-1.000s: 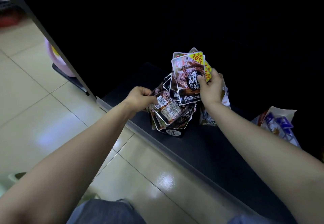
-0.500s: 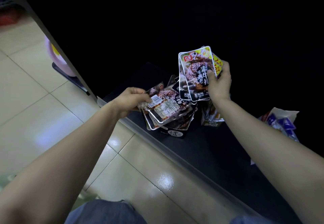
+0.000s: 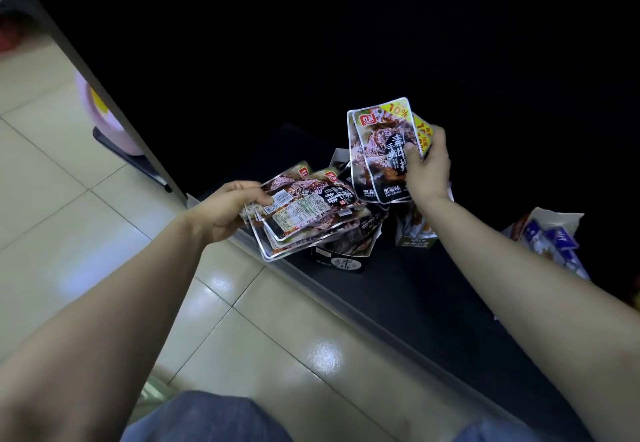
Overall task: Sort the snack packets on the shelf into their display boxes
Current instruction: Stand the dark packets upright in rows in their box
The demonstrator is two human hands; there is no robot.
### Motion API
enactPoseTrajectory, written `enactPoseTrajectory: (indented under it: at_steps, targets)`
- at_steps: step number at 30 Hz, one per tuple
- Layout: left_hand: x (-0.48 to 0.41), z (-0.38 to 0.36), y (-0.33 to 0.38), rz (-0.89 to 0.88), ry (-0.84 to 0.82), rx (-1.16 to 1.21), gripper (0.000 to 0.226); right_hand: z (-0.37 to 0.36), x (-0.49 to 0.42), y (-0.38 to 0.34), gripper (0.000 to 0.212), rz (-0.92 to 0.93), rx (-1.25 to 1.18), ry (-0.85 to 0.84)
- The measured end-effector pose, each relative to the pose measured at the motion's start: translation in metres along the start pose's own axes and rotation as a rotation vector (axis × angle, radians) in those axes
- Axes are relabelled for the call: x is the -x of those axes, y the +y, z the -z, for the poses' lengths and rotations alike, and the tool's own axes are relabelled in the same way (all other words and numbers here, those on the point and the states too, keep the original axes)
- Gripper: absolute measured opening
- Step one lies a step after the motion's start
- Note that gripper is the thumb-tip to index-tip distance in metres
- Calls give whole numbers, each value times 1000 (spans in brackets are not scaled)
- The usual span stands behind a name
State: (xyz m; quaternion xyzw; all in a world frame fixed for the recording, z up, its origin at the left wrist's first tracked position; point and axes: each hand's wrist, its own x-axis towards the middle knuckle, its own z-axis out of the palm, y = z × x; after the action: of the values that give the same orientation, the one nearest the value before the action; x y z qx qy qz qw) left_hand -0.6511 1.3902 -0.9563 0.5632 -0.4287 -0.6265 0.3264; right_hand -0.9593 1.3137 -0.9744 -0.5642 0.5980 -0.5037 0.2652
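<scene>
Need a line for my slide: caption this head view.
Left hand grips a packet stack, right hand a packet fan, near a black box on the shelf.

Darkness swallows the shelf (image 3: 415, 303) interior at 12 o'clock. Fanned packets (image 3: 311, 220) in the left hand (image 3: 225, 213) cover most of a black display box (image 3: 341, 261); the right forearm (image 3: 502, 251) cuts off blue-and-white packets (image 3: 550, 237) at 3 o'clock. Label print (image 3: 298, 211) unreadable.

Two hands (image 3: 225, 213) (image 3: 427, 173), three boxes (image 3: 337, 263) (image 3: 414, 239) (image 3: 557, 218) — packets (image 3: 304, 211) beyond counting
</scene>
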Motion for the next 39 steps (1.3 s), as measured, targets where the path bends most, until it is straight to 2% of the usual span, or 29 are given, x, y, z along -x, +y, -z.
enactPoseTrajectory:
  at_steps: [4, 8, 14, 19, 23, 26, 29, 34, 39]
  targets:
    - [5, 9, -7, 12, 9, 15, 14, -4, -5, -3, 39, -12, -33, 102]
    - [4, 9, -7, -13, 43, 56, 8, -5, -3, -2, 41, -6, -22, 75]
    - [-12, -9, 0, -110, 156, 62, 42, 7, -10, -17, 41, -71, -97, 153]
    - [-22, -17, 1, -112, 255, 138, 46, 28, -9, -10, 32, -89, -87, 114]
    - [-27, -25, 0, -120, 334, 162, 40, 29, 3, -4, 27, -103, -61, -5]
    - [-27, -25, 0, -120, 350, 142, 31, 19, 15, -6, 39, -75, -40, -27]
    - [-23, -26, 0, -135, 349, 125, 43, 6, 18, -15, 37, -70, -73, 62]
    - [-19, -34, 6, -144, 402, 114, 27, -17, 29, -20, 45, -166, -79, 147]
    - [-19, -46, 5, -144, 434, 121, 24, -36, 35, -18, 31, -265, -25, 214]
